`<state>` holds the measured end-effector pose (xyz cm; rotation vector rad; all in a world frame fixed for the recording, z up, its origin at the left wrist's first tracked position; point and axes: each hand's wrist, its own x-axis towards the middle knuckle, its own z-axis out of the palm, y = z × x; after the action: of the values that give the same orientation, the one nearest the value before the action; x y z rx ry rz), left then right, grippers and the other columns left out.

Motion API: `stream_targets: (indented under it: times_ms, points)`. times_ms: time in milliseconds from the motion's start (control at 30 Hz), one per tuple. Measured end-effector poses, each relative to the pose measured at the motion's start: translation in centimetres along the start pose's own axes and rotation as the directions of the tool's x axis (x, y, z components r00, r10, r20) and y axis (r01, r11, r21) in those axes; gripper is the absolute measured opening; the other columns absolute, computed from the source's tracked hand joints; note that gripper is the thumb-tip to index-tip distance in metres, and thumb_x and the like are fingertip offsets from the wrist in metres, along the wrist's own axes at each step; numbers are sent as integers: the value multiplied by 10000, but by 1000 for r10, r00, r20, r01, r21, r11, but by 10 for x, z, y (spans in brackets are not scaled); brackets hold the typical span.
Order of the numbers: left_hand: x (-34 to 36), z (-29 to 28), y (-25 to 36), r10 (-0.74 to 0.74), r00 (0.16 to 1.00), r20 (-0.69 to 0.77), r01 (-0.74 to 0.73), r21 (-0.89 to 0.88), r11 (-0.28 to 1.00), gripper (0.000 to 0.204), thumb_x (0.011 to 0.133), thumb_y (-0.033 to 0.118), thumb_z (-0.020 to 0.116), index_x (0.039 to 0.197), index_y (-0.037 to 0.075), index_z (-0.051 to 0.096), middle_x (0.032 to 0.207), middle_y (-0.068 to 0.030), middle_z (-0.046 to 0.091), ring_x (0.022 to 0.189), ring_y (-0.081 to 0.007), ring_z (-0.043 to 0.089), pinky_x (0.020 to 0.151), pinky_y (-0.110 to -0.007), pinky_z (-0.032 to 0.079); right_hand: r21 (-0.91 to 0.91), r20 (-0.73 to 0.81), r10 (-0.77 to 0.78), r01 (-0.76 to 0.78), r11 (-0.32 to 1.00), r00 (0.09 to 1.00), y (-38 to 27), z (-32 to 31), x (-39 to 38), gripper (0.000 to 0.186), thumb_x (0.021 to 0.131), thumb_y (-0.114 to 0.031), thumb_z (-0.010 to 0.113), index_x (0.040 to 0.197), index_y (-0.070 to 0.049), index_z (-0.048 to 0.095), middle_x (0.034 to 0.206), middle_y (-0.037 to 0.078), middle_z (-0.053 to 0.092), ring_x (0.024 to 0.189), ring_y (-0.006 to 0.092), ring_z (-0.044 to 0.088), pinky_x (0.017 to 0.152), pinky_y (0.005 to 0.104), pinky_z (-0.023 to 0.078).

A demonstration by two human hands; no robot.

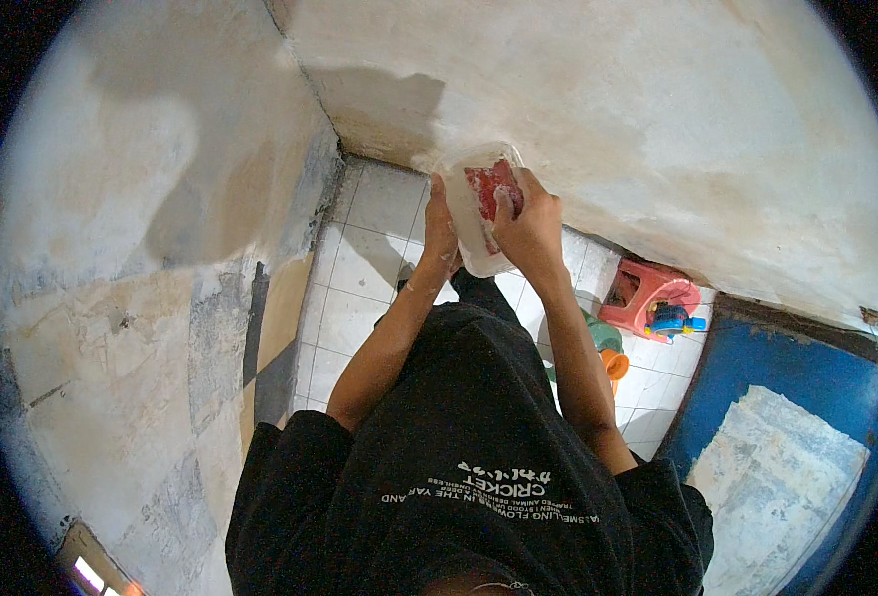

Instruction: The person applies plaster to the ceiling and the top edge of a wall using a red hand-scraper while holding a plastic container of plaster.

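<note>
Left hand (441, 223) is holding a tub (473, 221), right hand (535, 226) is gripping 1 red piece (495, 189); wall (101, 338) is showing coating above, seemingly lacking some below.

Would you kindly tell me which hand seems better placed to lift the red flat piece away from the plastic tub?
Probably the right: the right hand has its thumb on the red flat piece, while the left hand supports the plastic tub's left side.

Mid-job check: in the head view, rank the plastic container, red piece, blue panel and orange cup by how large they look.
1. Blue panel
2. Plastic container
3. Red piece, partly covered by the right hand
4. Orange cup, partly hidden
</note>
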<state>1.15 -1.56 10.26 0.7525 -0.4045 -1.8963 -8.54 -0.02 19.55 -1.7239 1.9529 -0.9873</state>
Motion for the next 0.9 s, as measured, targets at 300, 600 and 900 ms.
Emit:
stream_targets:
  times_ms: [300, 600, 900]
  points:
    - [5, -5, -4, -20, 1000, 6, 21, -139, 990, 700, 904, 620, 277, 1238, 26, 438, 1131, -147, 559, 991, -250, 593, 852, -369, 505, -68, 21, 91, -90, 994, 996, 1, -11, -5, 173, 772, -56, 572, 930, 15, 569, 732, 246, 610, 671, 407, 613, 600, 413, 487]
    - [7, -11, -16, -25, 999, 47, 31, -148, 989, 670, 918, 598, 269, 1228, 30, 445, 1099, -133, 564, 963, -239, 589, 826, -365, 506, 76, -94, 101, -94, 993, 990, 13, 13, -12, 161, 797, -57, 565, 941, 14, 575, 729, 228, 615, 646, 366, 627, 590, 383, 482]
    - [-3, -1, 4, -79, 997, -15, 79, -31, 996, 682, 914, 607, 262, 1225, 28, 442, 1102, -146, 560, 971, -250, 590, 847, -373, 503, 1, -18, 50, -50, 999, 999, -6, -8, -21, 134, 807, -67, 555, 920, 5, 558, 656, 204, 604, 588, 372, 611, 557, 403, 482]
